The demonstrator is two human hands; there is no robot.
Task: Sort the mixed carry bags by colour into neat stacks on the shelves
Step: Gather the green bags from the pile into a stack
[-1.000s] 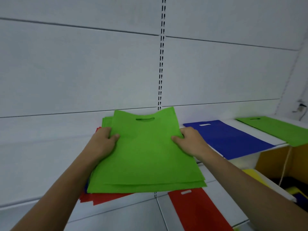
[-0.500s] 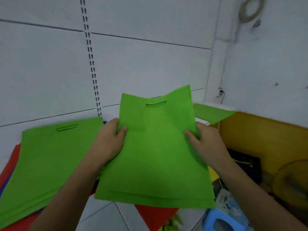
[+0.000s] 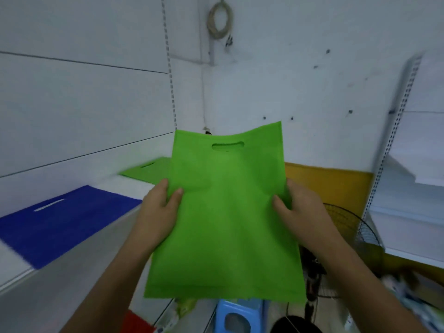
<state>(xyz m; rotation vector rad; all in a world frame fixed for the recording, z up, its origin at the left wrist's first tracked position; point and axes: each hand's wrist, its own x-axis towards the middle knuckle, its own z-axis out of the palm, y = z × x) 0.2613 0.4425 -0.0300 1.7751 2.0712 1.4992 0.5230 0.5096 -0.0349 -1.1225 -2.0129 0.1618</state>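
The person is holding a flat, bright green non-woven carry bag with a die-cut slot handle (image 3: 225, 212) out in front of the chest, spread between both hands. It is probably being held by its two long edges so that the fabric stays flat and square, ready to be laid on a stack without creasing. More than one bag may be layered in the grip; the lower edge is too blurred to tell.

The left hand (image 3: 158, 212) is pinching the bag's left edge, thumb on the front face and fingers curled behind. The right hand (image 3: 300, 210) is doing the same on the right edge. Both grips are narrow, closed on the fabric.

Just beyond the left hand, partly hidden by the held bag, another flat green bag (image 3: 149, 170) is lying on the white shelf (image 3: 115, 186), which is likely the green stack's place. Further left of that hand, a dark blue flat carry bag (image 3: 60, 222) is lying on the same shelf. Below the grip, a light blue plastic stool (image 3: 237, 316) is standing on the floor.
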